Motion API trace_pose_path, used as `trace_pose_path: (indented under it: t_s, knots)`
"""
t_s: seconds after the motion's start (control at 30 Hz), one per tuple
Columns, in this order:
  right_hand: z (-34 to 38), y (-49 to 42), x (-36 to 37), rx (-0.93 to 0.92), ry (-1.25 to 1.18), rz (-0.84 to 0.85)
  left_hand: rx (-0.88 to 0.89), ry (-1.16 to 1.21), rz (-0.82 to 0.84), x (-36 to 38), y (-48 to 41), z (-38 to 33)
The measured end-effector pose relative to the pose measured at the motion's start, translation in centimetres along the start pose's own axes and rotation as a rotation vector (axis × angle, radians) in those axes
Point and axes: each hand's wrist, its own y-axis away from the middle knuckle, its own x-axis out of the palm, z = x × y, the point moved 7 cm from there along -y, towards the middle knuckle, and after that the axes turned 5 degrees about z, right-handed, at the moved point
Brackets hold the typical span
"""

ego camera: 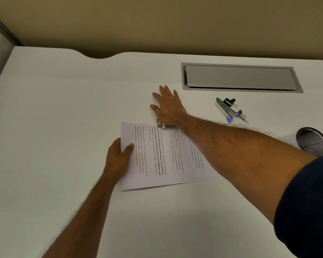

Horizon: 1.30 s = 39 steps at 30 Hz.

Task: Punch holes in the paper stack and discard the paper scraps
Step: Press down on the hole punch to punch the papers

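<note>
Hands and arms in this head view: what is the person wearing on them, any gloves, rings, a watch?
Both hands are bare: no gloves, and no rings or watch that I can see on the left hand or the right hand. Both forearms are uncovered and hairy. The right arm has a dark navy sleeve pushed up near the elbow. No sleeve shows on the left arm.

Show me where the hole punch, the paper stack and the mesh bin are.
hole punch [161, 124], head view, metal edge showing under the palm
paper stack [157, 175], head view, printed top sheet
mesh bin [312, 141], head view, inner wall
</note>
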Motion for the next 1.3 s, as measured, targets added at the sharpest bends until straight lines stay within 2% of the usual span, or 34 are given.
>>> trace_pose_path:
  t_s: [0.17, 0.33, 0.9, 1.3]
  knots:
    - [-0.5, -0.4, 0.5, 0.011, 0.042, -0.003, -0.019, 0.01, 0.002, 0.0, -0.1, 0.1]
    - [-0.9, -0.9, 1.6, 0.044, 0.03, 0.063, -0.044, 0.017, 0.007, -0.1, 0.0, 0.2]
    - [-1.2, -0.8, 1.6, 0.052, -0.01, 0.007, -0.052, 0.019, 0.039, -0.2, -0.2, 0.4]
    - [-0.6, -0.7, 0.7, 0.099, -0.053, 0.136, -0.013, -0.001, 0.016, -0.1, -0.2, 0.4]
